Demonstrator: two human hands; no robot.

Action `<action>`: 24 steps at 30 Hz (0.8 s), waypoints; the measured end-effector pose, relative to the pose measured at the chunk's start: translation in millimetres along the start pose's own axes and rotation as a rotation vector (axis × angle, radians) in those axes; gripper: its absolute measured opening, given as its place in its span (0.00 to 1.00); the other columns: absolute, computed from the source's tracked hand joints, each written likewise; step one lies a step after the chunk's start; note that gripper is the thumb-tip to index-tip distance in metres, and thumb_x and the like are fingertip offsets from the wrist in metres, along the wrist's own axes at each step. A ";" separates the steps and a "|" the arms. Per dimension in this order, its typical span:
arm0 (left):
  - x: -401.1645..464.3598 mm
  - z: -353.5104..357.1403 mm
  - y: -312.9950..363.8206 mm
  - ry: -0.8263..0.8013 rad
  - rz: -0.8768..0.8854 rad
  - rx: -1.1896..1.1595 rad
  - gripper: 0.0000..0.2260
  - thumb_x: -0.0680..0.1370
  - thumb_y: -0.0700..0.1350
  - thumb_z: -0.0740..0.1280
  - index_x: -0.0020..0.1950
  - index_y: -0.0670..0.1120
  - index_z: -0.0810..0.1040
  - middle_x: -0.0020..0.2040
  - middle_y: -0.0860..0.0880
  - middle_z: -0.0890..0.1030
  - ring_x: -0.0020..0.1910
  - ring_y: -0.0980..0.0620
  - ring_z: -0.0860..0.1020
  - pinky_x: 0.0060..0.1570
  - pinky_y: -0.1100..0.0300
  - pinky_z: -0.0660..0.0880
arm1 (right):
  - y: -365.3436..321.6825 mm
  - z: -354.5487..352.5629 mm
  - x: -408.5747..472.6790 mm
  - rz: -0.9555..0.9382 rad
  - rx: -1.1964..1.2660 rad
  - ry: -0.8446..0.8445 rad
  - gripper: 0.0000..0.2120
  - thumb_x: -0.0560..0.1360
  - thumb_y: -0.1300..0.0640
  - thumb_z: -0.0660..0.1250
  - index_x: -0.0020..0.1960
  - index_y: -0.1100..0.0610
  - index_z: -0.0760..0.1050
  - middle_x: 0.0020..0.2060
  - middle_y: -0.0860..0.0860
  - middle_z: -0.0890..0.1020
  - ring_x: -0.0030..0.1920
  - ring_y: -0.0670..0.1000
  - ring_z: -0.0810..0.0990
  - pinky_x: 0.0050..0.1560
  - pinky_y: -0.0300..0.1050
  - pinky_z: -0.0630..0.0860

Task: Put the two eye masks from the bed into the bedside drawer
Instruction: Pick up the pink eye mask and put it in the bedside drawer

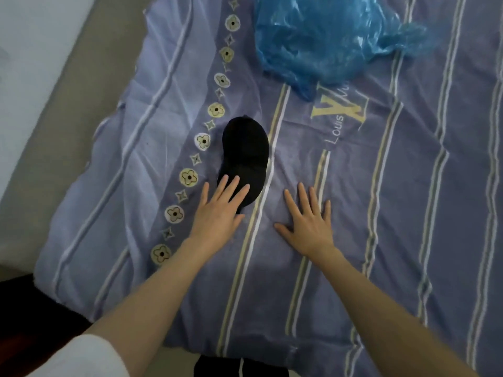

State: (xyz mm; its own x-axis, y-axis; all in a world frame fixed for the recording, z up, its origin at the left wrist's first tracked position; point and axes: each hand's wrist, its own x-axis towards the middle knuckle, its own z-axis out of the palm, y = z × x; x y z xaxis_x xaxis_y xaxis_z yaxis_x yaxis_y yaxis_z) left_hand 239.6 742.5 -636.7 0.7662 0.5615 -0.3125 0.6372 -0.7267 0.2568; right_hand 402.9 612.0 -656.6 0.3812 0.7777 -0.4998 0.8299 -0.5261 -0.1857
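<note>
A black eye mask [245,153] lies on the purple striped bedspread [394,186] near the bed's middle. I cannot tell whether it is one mask or two stacked. My left hand [220,210] is flat with its fingers spread, and the fingertips rest on the mask's near end. My right hand [307,221] lies flat and spread on the cover to the right of the mask, holding nothing. No drawer is in view.
A crumpled blue plastic bag [321,39] lies on the bed beyond the mask. The bed's left edge meets a grey strip [54,126] and a white surface. A dark area [27,308] shows at the lower left.
</note>
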 end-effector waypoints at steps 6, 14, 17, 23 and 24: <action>13.2 8.8 0.8 0.052 -0.045 0.027 0.22 0.77 0.46 0.60 0.71 0.49 0.60 0.74 0.46 0.63 0.72 0.47 0.61 0.73 0.48 0.49 | 3.5 6.6 1.9 -0.018 -0.007 -0.001 0.37 0.74 0.34 0.51 0.74 0.46 0.37 0.77 0.53 0.40 0.76 0.57 0.36 0.71 0.63 0.34; 15.1 7.9 20.1 0.045 -0.143 0.011 0.14 0.78 0.40 0.57 0.62 0.38 0.71 0.69 0.39 0.70 0.68 0.42 0.68 0.70 0.51 0.60 | -0.1 -13.2 -11.5 -0.048 0.089 -0.140 0.32 0.77 0.43 0.53 0.75 0.49 0.42 0.77 0.54 0.41 0.76 0.56 0.37 0.74 0.61 0.39; 8.6 3.6 25.6 0.133 -0.171 -0.128 0.09 0.75 0.36 0.61 0.53 0.35 0.76 0.57 0.35 0.80 0.57 0.38 0.77 0.57 0.48 0.73 | 1.8 -14.6 -22.1 -0.055 0.116 -0.172 0.31 0.78 0.45 0.53 0.75 0.50 0.43 0.77 0.53 0.41 0.76 0.56 0.37 0.74 0.60 0.40; -36.8 -28.8 33.7 0.231 -0.291 -0.517 0.05 0.75 0.42 0.63 0.50 0.44 0.74 0.40 0.46 0.80 0.37 0.50 0.76 0.35 0.59 0.70 | -15.8 -37.2 -51.4 0.063 0.710 -0.191 0.31 0.77 0.47 0.58 0.75 0.53 0.50 0.77 0.53 0.53 0.76 0.52 0.51 0.74 0.50 0.52; -45.2 -37.0 36.0 0.244 -0.328 -0.599 0.04 0.75 0.42 0.63 0.49 0.44 0.74 0.39 0.48 0.79 0.37 0.52 0.76 0.36 0.62 0.70 | -21.1 -45.6 -57.2 0.090 0.846 -0.179 0.31 0.77 0.47 0.59 0.75 0.53 0.51 0.76 0.52 0.55 0.76 0.51 0.54 0.73 0.47 0.54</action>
State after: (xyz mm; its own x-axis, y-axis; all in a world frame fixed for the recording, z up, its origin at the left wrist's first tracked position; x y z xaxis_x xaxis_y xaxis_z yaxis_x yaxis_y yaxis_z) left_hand 231.0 705.7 -579.5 0.4797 0.8365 -0.2649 0.7200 -0.2027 0.6637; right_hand 382.1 594.3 -585.5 0.3019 0.6925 -0.6551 0.1907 -0.7172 -0.6703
